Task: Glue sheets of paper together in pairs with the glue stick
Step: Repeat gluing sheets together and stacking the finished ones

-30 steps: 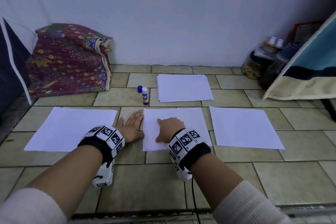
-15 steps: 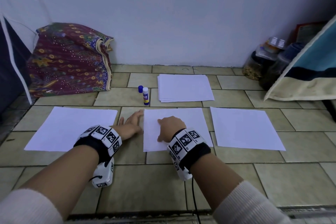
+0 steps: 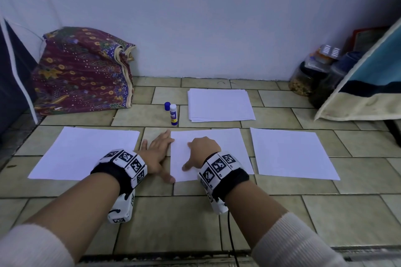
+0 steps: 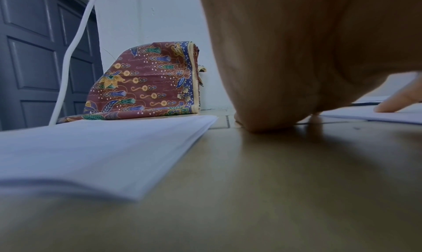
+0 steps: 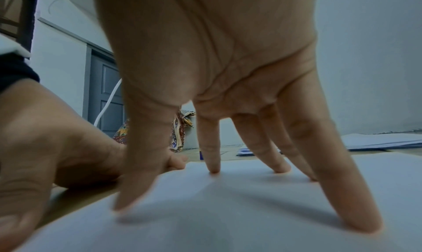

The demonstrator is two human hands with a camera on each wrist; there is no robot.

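Observation:
Three white sheets lie in a row on the tiled floor: a left sheet (image 3: 84,151), a middle sheet (image 3: 227,143) and a right sheet (image 3: 290,153). My right hand (image 3: 200,150) stands on the middle sheet (image 5: 251,210), its straight fingertips (image 5: 363,223) pressing down on the paper. Flat on the floor, my left hand (image 3: 157,154) lies against the middle sheet's left edge with fingers spread. An uncapped glue stick (image 3: 173,114) stands upright behind it, its blue cap (image 3: 167,106) beside it. A stack of white paper (image 3: 220,104) lies to the stick's right.
A patterned maroon cloth bundle (image 3: 83,71) leans against the wall at back left, beside a dark door (image 4: 34,57). Jars (image 3: 308,76) and a blue and cream cloth-covered object (image 3: 368,84) stand at back right. Bare tiles lie between me and the sheets.
My left hand has drawn back towards me along the middle sheet's left edge, its thumb now at the near corner. The right hand has stayed on the sheet.

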